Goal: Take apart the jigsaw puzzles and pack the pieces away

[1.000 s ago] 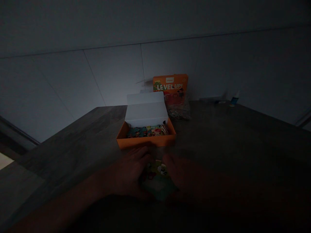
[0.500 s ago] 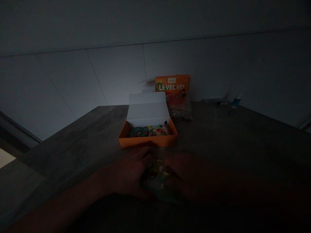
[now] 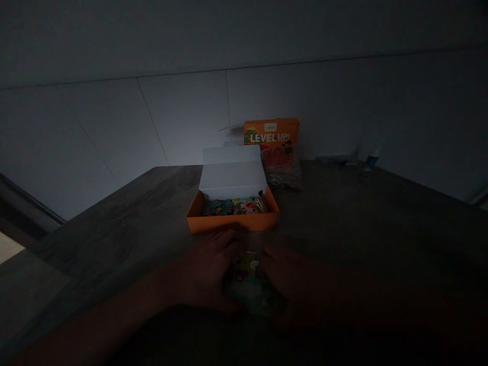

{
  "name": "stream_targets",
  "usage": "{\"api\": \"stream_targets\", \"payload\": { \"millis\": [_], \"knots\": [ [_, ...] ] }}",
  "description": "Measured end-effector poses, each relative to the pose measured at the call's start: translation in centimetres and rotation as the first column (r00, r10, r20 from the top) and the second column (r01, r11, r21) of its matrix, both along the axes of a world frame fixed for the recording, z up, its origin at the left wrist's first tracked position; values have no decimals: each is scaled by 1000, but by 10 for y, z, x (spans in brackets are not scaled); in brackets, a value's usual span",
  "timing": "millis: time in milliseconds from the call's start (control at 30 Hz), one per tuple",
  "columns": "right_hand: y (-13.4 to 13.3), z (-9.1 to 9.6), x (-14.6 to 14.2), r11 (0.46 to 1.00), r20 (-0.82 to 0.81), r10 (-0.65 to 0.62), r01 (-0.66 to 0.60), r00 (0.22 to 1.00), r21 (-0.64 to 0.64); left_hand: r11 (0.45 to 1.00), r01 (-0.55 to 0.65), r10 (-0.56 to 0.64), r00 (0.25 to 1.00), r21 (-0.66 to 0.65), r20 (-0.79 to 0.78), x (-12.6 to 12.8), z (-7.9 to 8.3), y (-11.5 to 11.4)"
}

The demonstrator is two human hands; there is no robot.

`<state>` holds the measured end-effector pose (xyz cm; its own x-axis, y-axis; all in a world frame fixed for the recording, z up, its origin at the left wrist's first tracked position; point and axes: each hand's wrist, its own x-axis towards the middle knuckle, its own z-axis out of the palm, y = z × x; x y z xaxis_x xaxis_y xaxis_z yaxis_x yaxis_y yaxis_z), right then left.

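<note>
The scene is very dark. A small patch of joined colourful puzzle pieces (image 3: 249, 284) lies on the wooden table (image 3: 362, 229) just in front of me. My left hand (image 3: 208, 272) rests flat on the left side of the pieces with its fingers stretched forward. On the right side my right hand (image 3: 287, 277) lies over them, fingers extended and touching the pieces. Behind the hands stands an open orange box (image 3: 232, 221) with a white raised lid, holding more puzzle pieces (image 3: 232, 206).
An orange "LEVEL UP!" box (image 3: 271, 140) stands against the wall behind the open box, with a clear bag of pieces (image 3: 282, 179) at its foot. A small blue-capped bottle (image 3: 370, 160) stands at the far right by the wall. The table's left edge runs diagonally.
Both hands have shifted slightly over the joined pieces, the right hand's fingers sliding a little along them. The view has drifted slightly. The box has not moved.
</note>
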<state>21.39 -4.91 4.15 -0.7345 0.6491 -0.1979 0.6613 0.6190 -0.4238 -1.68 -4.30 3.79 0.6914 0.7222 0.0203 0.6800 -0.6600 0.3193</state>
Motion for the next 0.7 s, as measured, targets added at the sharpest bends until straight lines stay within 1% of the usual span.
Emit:
{"api": "stream_targets", "payload": {
  "millis": [67, 167, 267, 367, 467, 533, 633, 700],
  "knots": [
    [3, -3, 2, 999, -34, -24, 23, 999, -30, 1000, -15, 15, 1000, -9, -18, 0, 1, 0],
    [5, -1, 1, 995, -69, -53, 47, 996, -88, 1000, -22, 22, 999, -17, -42, 0, 3, -1],
    [6, 3, -3, 994, -65, -68, 62, 996, -88, 1000, -15, 14, 999, -3, -35, 0, 3, -1],
    [5, 6, -7, 998, -40, -59, 58, 997, -40, 1000, -12, 12, 1000, 18, -17, 1, 1, 0],
    [5, 5, -9, 998, -19, -20, 21, 1000, 60, 999, -33, 32, 999, 36, 6, 2, 0, 1],
    [4, 5, -9, 993, -24, -4, 6, 1000, 117, 999, -25, 23, 999, 47, 34, 2, -2, 2],
    [4, 7, -9, 989, -23, -20, 23, 1000, 148, 999, 14, -18, 996, 48, 83, 1, -5, 4],
    [5, 9, -9, 985, -19, -40, 43, 999, 168, 999, 21, -25, 994, 38, 104, 0, -8, 5]
  ]
}}
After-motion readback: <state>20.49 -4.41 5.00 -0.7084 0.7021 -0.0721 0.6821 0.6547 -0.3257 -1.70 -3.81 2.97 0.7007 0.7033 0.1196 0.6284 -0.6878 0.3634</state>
